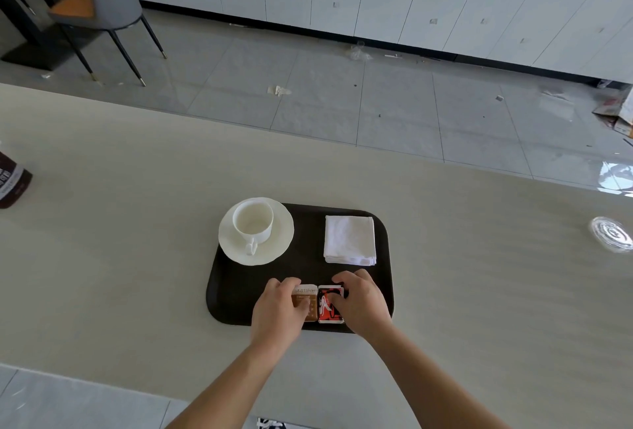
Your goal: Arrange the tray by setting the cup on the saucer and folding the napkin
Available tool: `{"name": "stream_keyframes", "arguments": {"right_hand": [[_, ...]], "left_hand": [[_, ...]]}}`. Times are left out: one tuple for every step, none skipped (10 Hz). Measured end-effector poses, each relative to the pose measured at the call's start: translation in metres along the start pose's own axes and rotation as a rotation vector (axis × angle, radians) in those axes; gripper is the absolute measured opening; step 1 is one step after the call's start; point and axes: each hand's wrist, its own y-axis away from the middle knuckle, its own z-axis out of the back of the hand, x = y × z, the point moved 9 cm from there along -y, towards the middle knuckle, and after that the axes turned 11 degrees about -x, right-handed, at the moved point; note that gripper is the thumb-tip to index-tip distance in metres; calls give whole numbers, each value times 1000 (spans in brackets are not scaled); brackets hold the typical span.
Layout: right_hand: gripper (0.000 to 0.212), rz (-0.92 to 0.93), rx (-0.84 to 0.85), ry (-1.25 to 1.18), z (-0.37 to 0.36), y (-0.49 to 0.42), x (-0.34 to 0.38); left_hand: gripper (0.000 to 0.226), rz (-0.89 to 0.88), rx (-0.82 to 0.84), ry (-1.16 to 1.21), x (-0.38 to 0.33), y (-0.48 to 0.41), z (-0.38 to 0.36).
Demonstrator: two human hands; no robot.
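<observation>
The dark tray [236, 305] sits square before me on the counter. Far left on it the saucer [277, 243] carries the cup [252, 223], handle toward me for easy lifting. Far right lies the napkin [350, 239], folded square. My left hand [279, 308] presses the brown packet [304, 302], my right hand [363, 302] the red packet [330, 305], fingers curled on them, nudging both edge to edge.
</observation>
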Motion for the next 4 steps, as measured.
{"name": "stream_keyframes", "arguments": {"right_hand": [[39,-11,8,-6,1,0,-1],[38,-12,13,-14,2,1,1],[39,-19,20,-28,3,1,1],[42,-21,28,-38,6,2,3]], "left_hand": [[39,16,6,4,1,0,0],[36,15,10,6,1,-1,0],[36,14,17,6,0,-1,1],[36,23,23,24,1,-2,0]]}}
